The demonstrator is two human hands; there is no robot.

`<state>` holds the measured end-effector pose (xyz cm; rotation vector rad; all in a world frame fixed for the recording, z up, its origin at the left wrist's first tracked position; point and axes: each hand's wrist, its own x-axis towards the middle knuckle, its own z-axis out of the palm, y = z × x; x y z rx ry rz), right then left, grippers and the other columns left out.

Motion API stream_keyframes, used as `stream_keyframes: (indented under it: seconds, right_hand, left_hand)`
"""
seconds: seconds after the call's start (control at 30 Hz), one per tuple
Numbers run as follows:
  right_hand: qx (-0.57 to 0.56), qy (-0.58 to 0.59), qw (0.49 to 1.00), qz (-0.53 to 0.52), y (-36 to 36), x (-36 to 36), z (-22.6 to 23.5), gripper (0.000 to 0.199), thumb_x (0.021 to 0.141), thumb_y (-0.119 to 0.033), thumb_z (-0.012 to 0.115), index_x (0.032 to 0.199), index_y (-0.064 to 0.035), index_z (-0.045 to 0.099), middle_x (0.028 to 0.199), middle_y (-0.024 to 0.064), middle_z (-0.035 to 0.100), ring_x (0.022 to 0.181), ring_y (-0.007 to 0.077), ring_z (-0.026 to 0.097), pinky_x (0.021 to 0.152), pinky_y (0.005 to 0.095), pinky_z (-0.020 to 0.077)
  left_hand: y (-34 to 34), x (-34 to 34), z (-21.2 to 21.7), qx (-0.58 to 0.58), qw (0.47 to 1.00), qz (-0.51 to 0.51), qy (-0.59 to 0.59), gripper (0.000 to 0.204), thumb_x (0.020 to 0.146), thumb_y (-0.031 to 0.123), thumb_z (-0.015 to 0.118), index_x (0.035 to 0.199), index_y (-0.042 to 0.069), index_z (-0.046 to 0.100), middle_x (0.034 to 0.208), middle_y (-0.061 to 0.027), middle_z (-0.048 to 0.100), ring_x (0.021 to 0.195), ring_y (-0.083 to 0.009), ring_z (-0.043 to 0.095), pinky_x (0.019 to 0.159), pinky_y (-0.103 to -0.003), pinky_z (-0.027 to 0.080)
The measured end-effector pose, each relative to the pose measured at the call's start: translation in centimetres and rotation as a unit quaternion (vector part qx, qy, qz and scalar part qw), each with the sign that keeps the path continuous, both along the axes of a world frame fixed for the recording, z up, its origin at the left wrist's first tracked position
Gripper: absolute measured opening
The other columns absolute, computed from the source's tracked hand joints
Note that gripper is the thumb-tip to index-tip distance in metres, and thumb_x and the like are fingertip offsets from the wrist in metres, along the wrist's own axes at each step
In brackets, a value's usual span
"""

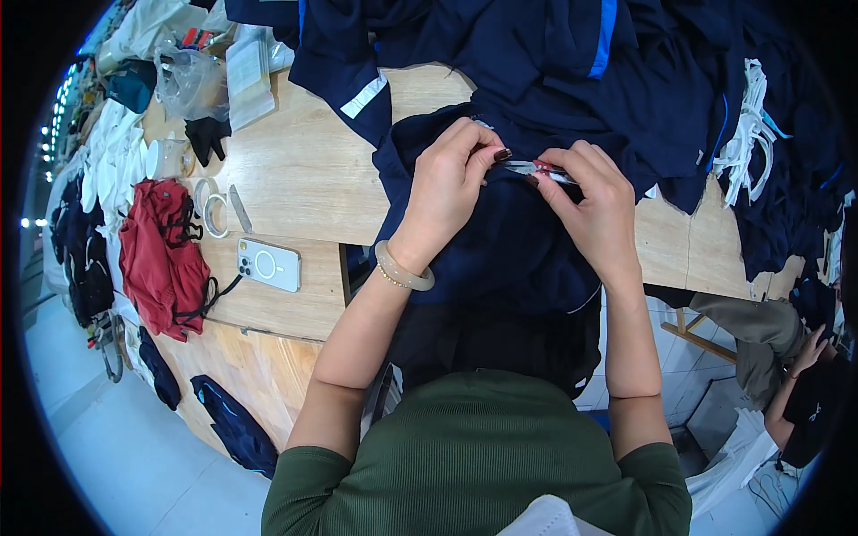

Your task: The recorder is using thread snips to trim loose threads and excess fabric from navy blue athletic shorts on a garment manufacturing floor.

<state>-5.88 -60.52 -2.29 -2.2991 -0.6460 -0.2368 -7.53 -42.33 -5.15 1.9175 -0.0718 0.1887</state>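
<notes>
A dark navy garment (pixel 514 246) hangs over the near table edge toward my lap, partly bunched under my hands. My left hand (pixel 451 174) is closed in a pinch at the garment's upper edge; a fold or thread there is too small to make out. In my right hand (pixel 590 196) is a pair of small thread snips (pixel 542 168) with reddish handles, its metal blades pointing left. The blade tips are right beside my left fingertips. My right fingers wrap around the handles.
More navy garments (pixel 554 98) pile across the far side. On the left lie a phone (pixel 270 264), tape rolls (pixel 215 215), a red cloth bag (pixel 165 255) and a plastic bag (pixel 192 85). White strips (pixel 746 147) lie at right; another person's hand (pixel 809 351) shows at far right.
</notes>
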Motion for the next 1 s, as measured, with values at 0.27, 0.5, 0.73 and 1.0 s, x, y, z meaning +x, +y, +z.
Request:
stream_keyframes:
  seconds: [0.27,0.5,0.73,1.0]
  right_hand:
    - [-0.005,-0.002,1.0,0.001,0.2,0.0,0.0,0.018,0.07,-0.01,0.076,0.084,-0.0053,0.065,0.076,0.0031,0.058,0.071,0.0206,0.057,0.06,0.0305,0.0467]
    - [0.261,0.162,0.95,-0.05,-0.6,0.0,-0.8,0.013,0.083,-0.005,0.068,0.095,-0.0004,0.065,0.08,0.003,0.062,0.076,0.0086,0.059,0.069,0.0216,0.0443]
    - [0.415,0.277,0.861,-0.094,-2.9,-0.4,-1.3,0.019,0.091,-0.017,0.062,0.102,-0.0011,0.064,0.08,-0.0049,0.056,0.067,0.0003,0.043,0.057,0.0164,0.031]
    - [0.453,0.301,0.835,-0.087,-3.3,-0.8,-1.7,0.021,0.092,-0.018,0.061,0.105,-0.0008,0.063,0.083,-0.0048,0.056,0.067,0.0001,0.041,0.057,0.0153,0.0305]
  left_hand:
    - [0.0,0.1,0.0,0.005,1.0,0.001,0.001,0.004,0.088,0.001,0.058,0.086,-0.002,0.059,0.076,-0.0089,0.056,0.058,-0.0173,0.054,0.055,-0.027,0.043]
    - [0.6,-0.3,-0.7,-0.09,0.994,0.059,-0.009,0.005,0.09,0.0,0.055,0.091,-0.003,0.057,0.086,-0.011,0.058,0.067,-0.0178,0.059,0.065,-0.024,0.048]
    - [-2.3,-6.8,2.7,0.069,0.97,-0.231,-0.032,0.025,0.083,0.002,0.061,0.107,0.003,0.057,0.108,-0.017,0.063,0.093,-0.0291,0.065,0.073,-0.035,0.052]
    - [-1.1,-1.5,3.0,0.106,0.987,-0.055,-0.107,0.015,0.078,-0.001,0.065,0.093,0.003,0.066,0.088,-0.0068,0.06,0.075,-0.0246,0.06,0.068,-0.032,0.049]
